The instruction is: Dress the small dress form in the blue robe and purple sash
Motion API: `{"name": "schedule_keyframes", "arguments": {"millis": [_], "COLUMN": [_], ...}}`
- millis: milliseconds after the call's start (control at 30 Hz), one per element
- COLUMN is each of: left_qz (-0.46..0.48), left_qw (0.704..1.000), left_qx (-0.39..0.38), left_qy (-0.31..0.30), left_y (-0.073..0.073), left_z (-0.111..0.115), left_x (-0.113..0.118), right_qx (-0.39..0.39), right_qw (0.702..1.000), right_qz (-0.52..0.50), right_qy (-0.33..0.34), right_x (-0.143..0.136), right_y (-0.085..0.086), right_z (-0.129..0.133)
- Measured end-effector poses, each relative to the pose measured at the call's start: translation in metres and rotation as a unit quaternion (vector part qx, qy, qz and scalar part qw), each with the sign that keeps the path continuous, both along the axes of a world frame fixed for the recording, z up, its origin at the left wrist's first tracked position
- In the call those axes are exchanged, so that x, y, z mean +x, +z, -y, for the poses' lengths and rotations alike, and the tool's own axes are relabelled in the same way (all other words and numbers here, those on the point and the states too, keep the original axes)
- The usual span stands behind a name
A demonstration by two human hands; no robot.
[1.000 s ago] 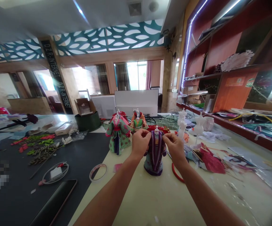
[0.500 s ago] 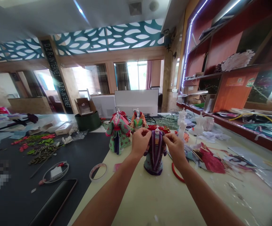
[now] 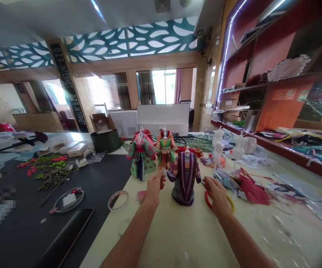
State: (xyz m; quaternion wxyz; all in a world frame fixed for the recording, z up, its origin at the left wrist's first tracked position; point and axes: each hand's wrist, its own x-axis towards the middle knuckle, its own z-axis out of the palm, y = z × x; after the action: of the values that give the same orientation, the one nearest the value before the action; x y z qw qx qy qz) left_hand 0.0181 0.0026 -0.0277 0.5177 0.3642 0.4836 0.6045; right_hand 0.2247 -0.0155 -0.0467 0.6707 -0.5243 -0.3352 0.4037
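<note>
A small mannequin in a purple robe (image 3: 185, 176) stands upright on the pale tabletop, with a dark purple band hanging down both sides of its front. Just left of the robe is my left hand (image 3: 155, 186), its fingers closed; what they hold, if anything, is too small to name. My right hand (image 3: 216, 191) is to the right of the robe, fingers pressed together beside scissors with red and yellow handles (image 3: 230, 203). Neither hand touches the robe. Behind stand a green and pink robe (image 3: 140, 156) and an orange and green robe (image 3: 165, 150) on mannequins.
White bare mannequins (image 3: 218, 147) and fabric scraps (image 3: 251, 188) are at the right. A tape roll (image 3: 118, 200), a phone (image 3: 66, 238) and a coiled cable (image 3: 69, 201) lie left. A monitor (image 3: 163, 118) stands at the back.
Both hands have let go of the purple robe's shoulders and moved down and outward, to either side of it. The view has shifted slightly.
</note>
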Motion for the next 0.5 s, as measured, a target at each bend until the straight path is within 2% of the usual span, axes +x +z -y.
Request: {"name": "schedule_keyframes", "arguments": {"millis": [100, 200, 367, 500], "left_qz": [0.074, 0.163, 0.213, 0.236], "left_qw": [0.995, 0.984, 0.975, 0.969], "left_qx": [-0.043, -0.035, -0.016, -0.016], "left_qy": [-0.052, -0.069, -0.066, -0.067], "left_y": [0.000, 0.003, 0.007, 0.007], "left_z": [-0.002, -0.007, -0.011, -0.010], "left_x": [0.003, 0.008, 0.013, 0.012], "right_qx": [-0.035, -0.030, -0.003, 0.003], "right_qw": [0.996, 0.988, 0.979, 0.963], "right_qz": [-0.049, -0.092, -0.146, -0.222], "right_qy": [0.070, 0.123, 0.140, 0.151], "right_x": [0.000, -0.001, -0.002, -0.001], "right_y": [-0.004, 0.001, 0.008, 0.005], "right_z": [-0.006, -0.012, -0.013, -0.012]}}
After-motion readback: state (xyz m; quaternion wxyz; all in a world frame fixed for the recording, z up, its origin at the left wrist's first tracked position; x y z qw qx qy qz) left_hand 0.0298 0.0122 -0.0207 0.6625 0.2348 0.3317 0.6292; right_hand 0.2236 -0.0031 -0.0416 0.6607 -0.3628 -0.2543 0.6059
